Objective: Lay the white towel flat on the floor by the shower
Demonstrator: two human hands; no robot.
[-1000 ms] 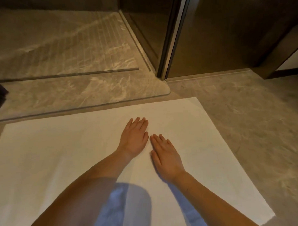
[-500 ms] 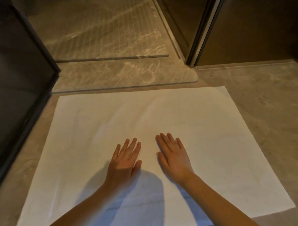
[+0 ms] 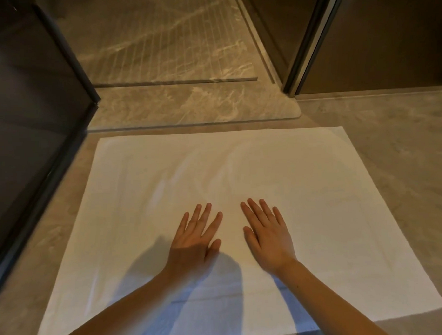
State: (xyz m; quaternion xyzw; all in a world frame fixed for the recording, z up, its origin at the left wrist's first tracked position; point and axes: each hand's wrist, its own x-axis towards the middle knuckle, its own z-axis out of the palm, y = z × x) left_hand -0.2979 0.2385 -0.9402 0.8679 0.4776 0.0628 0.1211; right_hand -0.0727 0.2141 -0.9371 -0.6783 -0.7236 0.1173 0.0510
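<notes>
Towel (image 3: 277, 170), white and spread open, lies on the grey stone floor (image 3: 402, 148) just in front of the shower threshold (image 3: 187, 108), its far edge near the sill and faint ripples showing mid-cloth. Left hand (image 3: 195, 246) and right hand (image 3: 270, 235) rest palm-down on it near the middle, fingers spread flat, gripping nothing. Judged from this, the step is final smoothing; next would be sweeping the palms outward toward the edges, lightly enough not to drag the cloth.

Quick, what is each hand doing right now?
Left hand: open, fingers spread, flat on the white rectangular cloth towel, holding nothing.
Right hand: open, flat on the towel, holding nothing.
</notes>
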